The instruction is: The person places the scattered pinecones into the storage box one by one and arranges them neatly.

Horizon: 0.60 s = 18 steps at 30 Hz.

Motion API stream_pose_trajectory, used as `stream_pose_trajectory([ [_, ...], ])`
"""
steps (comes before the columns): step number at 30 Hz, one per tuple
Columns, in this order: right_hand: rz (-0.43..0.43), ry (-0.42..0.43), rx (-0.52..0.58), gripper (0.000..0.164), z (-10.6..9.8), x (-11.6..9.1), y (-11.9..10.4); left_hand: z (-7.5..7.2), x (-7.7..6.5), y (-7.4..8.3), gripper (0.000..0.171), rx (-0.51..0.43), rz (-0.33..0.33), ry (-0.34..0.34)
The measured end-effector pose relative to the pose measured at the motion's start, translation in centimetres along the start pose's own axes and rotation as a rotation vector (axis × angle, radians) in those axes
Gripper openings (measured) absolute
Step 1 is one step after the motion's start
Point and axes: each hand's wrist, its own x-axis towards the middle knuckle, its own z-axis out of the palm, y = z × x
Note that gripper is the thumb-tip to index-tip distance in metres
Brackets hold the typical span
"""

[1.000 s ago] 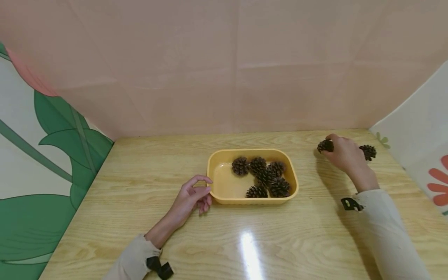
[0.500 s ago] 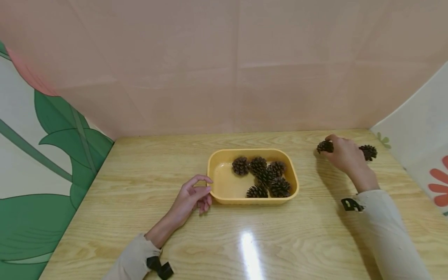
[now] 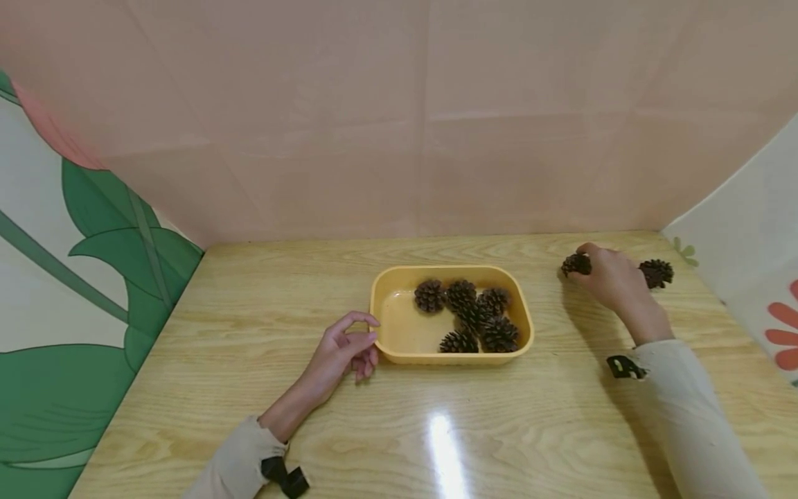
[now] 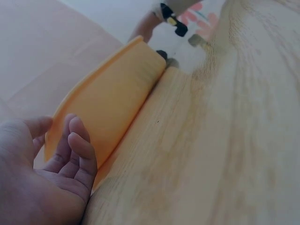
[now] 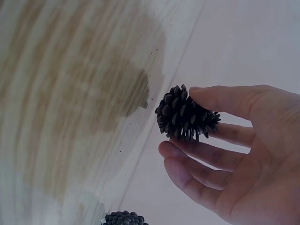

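Observation:
A yellow plastic tray [image 3: 399, 358] stands on the wooden table, with several brown pinecones [image 3: 461, 298] lying mostly in its right half. My left hand [image 3: 341, 352] holds the tray's left rim with thumb and index finger, the other fingers loosely bent beside the outer wall, as the left wrist view shows. Off to the right, my right hand [image 3: 614, 281] pinches a pinecone [image 5: 183, 115] between thumb and fingertips, close over the table. One more pinecone [image 3: 656, 274] lies just right of that hand; part of it appears at the bottom of the right wrist view.
A plain pinkish cloth [image 3: 411, 138] rises along the table's back edge. Printed panels with leaves [image 3: 118, 263] and a red flower [image 3: 784, 326] border the left and right sides. A bright reflection lies on the tabletop [image 3: 530, 423] in front of the tray.
My right hand has shifted very slightly left with the pinecone in its fingers. The left hand and the tray stay practically where they were.

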Motion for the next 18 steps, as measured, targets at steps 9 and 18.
stream_pose_trajectory([
  [9,-0.007,-0.026,0.006,0.066,-0.1,0.1,0.2,0.2,0.0,0.1,0.04,-0.022,0.004,-0.012],
  [18,-0.088,0.094,0.057,0.064,-1.9,-0.8,-2.4,0.2,-0.1,0.1,0.04,-0.015,0.001,-0.005],
])
